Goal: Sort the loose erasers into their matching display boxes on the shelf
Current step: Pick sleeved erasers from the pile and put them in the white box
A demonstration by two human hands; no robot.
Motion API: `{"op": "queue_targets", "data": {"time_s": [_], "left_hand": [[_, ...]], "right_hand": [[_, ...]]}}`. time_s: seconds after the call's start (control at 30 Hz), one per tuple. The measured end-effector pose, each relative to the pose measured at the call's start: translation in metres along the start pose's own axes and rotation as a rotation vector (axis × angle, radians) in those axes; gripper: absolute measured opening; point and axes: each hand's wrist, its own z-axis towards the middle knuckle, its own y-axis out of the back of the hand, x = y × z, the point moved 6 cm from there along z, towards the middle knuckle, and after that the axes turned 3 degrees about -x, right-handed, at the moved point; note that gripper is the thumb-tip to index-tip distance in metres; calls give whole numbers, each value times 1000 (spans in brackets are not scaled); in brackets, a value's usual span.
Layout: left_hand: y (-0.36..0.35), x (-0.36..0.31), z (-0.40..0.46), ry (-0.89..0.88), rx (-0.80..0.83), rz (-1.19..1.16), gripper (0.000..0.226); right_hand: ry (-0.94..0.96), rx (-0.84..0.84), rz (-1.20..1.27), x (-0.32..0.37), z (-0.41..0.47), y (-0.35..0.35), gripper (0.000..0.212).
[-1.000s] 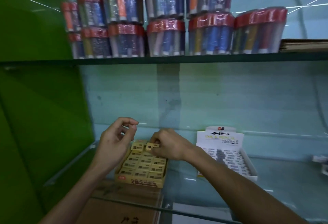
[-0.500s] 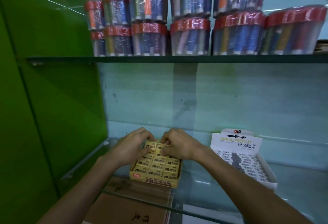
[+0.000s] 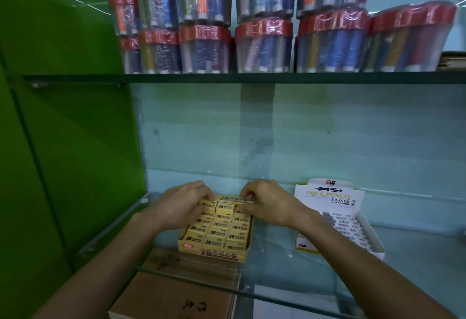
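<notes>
A yellow 2B display box [image 3: 211, 251] stands on the glass shelf, packed with rows of yellow erasers [image 3: 218, 233]. My left hand [image 3: 180, 203] lies over the box's back left corner, fingertips pressing on the back-row erasers. My right hand [image 3: 267, 201] is at the back right corner, thumb and fingers pinched on a yellow eraser there. Between the hands one eraser [image 3: 224, 208] sits slightly raised in the back row. A white "Ink & Pencil Eraser" display box [image 3: 330, 196] holding grey-and-white erasers [image 3: 350, 229] stands to the right.
A green panel [image 3: 63, 129] walls the left side. The glass shelf above [image 3: 252, 77] carries stacked red-lidded tubs of pens [image 3: 264, 43]. Below the front glass edge [image 3: 191, 282] lie brown notebooks [image 3: 176, 291]. Bare glass stretches right of the white box.
My left hand came down from above the box onto its back left erasers. My right hand stayed at the back row. The view shifted left and closer.
</notes>
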Motion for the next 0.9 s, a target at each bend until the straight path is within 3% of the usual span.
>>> {"op": "queue_targets", "data": {"time_s": [0.23, 0.33, 0.5, 0.77, 0.9], "left_hand": [[2, -2, 3, 18, -57, -71, 23], [20, -27, 6, -39, -288, -262, 9], [39, -101, 10, -100, -538, -652, 14], [33, -188, 46, -280, -493, -807, 20], [28, -229, 58, -339, -453, -862, 23]], "right_hand": [[18, -47, 0, 2, -12, 17, 32], [46, -143, -2, -3, -38, 39, 32], [-17, -279, 50, -27, -101, 73, 23], [-213, -415, -40, -80, -179, 118, 17], [-430, -558, -143, -139, -226, 159, 10]]}}
